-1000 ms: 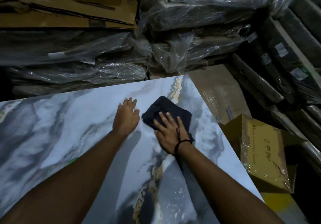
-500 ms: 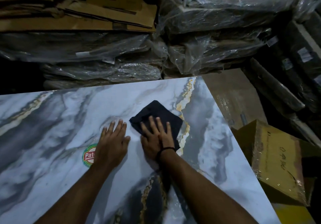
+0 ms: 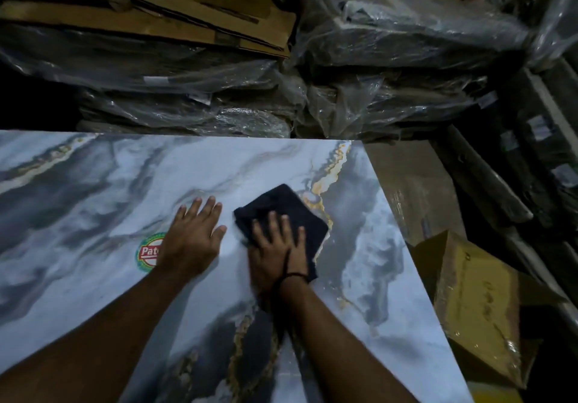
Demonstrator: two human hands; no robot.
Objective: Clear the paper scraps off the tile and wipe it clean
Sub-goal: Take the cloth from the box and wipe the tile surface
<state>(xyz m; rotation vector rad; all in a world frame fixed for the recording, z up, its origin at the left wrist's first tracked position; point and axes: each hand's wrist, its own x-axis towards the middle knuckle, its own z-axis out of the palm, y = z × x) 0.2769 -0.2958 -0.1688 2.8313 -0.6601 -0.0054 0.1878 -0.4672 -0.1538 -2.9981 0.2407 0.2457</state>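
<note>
A large glossy tile point(image 3: 93, 189) with grey, white and gold marbling fills the lower left of the head view. My right hand point(image 3: 276, 252) lies flat on a dark folded cloth point(image 3: 291, 211), pressing it onto the tile near the gold vein. My left hand point(image 3: 194, 240) rests flat on the tile just left of the cloth, fingers spread, holding nothing. A round red and green sticker point(image 3: 147, 252) shows at the left hand's wrist, half hidden under it. I see no paper scraps on the tile.
Plastic-wrapped bundles point(image 3: 391, 67) and flattened cardboard point(image 3: 175, 17) are stacked behind the tile. A yellow-brown carton point(image 3: 475, 305) stands off the tile's right edge, with a wrapped flat box point(image 3: 413, 189) behind it and dark stacked packs point(image 3: 538, 158) at far right.
Both hands and the cloth slid left across the tile, away from its right corner, then a little forward. The sticker came into view beside my left hand.
</note>
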